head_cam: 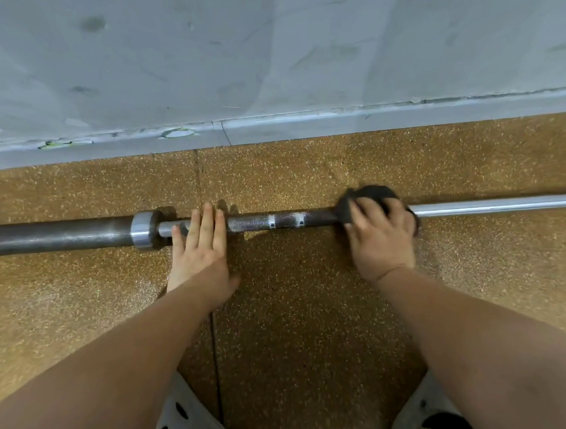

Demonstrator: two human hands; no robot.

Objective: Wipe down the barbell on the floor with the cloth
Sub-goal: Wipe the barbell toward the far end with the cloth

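On the speckled brown floor (296, 312), beside a grey wall (266, 51), a barbell (285, 220) is laid crosswise and is being wiped.

Its thick dark sleeve (56, 236) is seen at the left, ended by a bright collar (143, 230), while the thinner shaft runs off the right edge of view. The left hand (200, 248) is laid flat and open across the shaft just beside the collar, fingers extended, nothing held. The right hand (379, 237) is closed around a dark cloth (367, 198), which is pressed over the shaft further right, well apart from the left hand. Pale perforated shoes (187, 419) are glimpsed at the bottom edge.
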